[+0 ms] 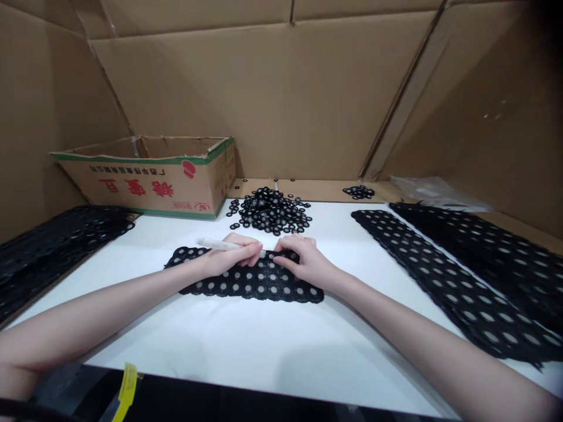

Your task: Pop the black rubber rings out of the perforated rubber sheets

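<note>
A black panel (pixel 248 288) with rows of pale round dots lies flat on the white table in front of me. My left hand (pixel 235 253) is closed around a white pen-like tool (pixel 210 242), its tip end pointing right over the panel's far edge. Close beside it, my right hand (pixel 304 258) has its fingers curled at that same edge, thumb on top, gripping the panel. Whether a small ring is between the fingertips is hidden. Just beyond both hands sits a pile of small black rings (pixel 273 212).
An open cardboard box (pixel 141 190) stands at back left, near stacked black panels (pixel 57 246). More dotted panels (pixel 422 264) lie to the right. A small ring cluster (pixel 359 192) and a clear plastic bag (pixel 440 192) are at the back, before cardboard walls (pixel 264 99).
</note>
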A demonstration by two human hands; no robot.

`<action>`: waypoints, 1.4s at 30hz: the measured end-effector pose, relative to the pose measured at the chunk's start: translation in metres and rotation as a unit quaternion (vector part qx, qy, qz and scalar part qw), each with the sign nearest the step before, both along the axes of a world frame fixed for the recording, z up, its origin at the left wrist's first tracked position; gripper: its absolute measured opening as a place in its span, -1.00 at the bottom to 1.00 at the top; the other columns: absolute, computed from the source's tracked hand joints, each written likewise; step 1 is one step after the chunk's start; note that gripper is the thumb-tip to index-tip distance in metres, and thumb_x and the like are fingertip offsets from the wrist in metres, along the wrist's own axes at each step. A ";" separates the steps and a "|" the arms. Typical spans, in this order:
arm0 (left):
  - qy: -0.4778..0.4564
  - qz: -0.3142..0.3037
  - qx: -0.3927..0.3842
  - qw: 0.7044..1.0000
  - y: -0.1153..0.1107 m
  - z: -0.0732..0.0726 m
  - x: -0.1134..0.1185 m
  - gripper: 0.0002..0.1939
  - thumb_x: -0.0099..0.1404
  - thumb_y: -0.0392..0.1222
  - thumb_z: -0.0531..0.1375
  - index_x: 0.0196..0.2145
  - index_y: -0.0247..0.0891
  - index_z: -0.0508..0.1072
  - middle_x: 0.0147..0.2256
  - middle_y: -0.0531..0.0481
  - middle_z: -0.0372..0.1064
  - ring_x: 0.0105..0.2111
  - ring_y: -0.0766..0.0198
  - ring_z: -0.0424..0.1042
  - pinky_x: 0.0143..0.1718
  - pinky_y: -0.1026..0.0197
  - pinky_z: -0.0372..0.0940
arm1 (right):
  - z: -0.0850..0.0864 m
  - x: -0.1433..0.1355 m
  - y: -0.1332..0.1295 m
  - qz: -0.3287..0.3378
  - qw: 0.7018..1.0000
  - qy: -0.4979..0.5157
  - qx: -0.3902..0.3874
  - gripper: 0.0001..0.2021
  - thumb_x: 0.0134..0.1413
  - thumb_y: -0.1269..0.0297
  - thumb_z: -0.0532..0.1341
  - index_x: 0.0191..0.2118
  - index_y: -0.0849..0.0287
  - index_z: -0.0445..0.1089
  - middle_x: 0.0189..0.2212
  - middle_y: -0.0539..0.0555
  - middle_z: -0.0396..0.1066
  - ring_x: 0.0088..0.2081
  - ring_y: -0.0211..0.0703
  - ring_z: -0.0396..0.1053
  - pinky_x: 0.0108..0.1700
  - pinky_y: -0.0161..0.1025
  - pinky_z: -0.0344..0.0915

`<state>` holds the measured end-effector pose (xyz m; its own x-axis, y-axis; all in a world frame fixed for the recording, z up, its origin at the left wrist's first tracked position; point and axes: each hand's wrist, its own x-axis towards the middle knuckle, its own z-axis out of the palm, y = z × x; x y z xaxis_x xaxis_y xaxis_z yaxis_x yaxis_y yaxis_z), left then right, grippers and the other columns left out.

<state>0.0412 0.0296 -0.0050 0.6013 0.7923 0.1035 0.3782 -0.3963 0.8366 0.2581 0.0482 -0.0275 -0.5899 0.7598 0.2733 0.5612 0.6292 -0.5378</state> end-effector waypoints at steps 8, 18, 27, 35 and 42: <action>0.060 -0.066 0.021 0.996 0.005 0.000 0.000 -0.51 0.41 -0.02 -0.06 -0.60 -0.33 0.29 -0.62 0.10 0.14 -0.54 0.40 0.17 -0.41 0.32 0.09 | 0.002 0.000 -0.004 0.000 1.000 -0.002 -0.007 -0.98 0.07 0.34 0.21 -0.35 0.12 0.33 -0.32 0.02 0.46 -0.16 -0.04 0.29 -0.05 -0.03 0.02; 0.093 -0.080 0.113 0.986 -0.005 0.001 0.002 -0.54 0.44 -0.09 -0.10 -0.56 -0.32 0.29 -0.55 0.07 0.25 -0.50 0.38 0.23 -0.36 0.31 0.10 | 0.004 -0.002 -0.006 -0.007 1.000 -0.017 -0.016 -0.93 0.05 0.30 0.22 -0.35 0.12 0.31 -0.31 0.02 0.44 -0.14 -0.04 0.28 -0.03 -0.01 -0.01; 0.020 -0.022 0.012 0.999 0.000 0.001 0.000 -0.52 0.40 -0.03 -0.04 -0.58 -0.34 0.32 -0.63 0.10 0.15 -0.53 0.39 0.17 -0.41 0.32 0.08 | 0.004 -0.001 -0.006 -0.017 0.999 -0.021 -0.026 -0.87 0.08 0.18 0.22 -0.32 0.10 0.33 -0.28 0.04 0.45 -0.11 0.00 0.29 0.00 0.02 0.02; -0.038 -0.004 -0.007 0.999 -0.011 0.005 -0.003 -0.49 0.37 0.00 -0.01 -0.64 -0.35 0.33 -0.69 0.10 0.10 -0.60 0.40 0.13 -0.49 0.30 0.04 | 0.006 0.000 -0.006 -0.029 0.998 -0.020 -0.051 -0.79 -0.07 0.19 0.34 -0.32 0.12 0.36 -0.32 0.07 0.43 -0.14 0.02 0.29 -0.02 0.03 0.07; 0.002 -0.026 0.021 0.999 -0.016 0.004 0.004 -0.52 0.39 -0.06 -0.03 -0.59 -0.36 0.35 -0.65 0.10 0.15 -0.57 0.41 0.18 -0.45 0.33 0.09 | 0.008 0.000 -0.009 -0.011 1.000 -0.015 -0.024 -0.81 -0.06 0.24 0.33 -0.40 0.14 0.30 -0.39 0.03 0.40 -0.20 -0.03 0.29 -0.14 -0.10 0.12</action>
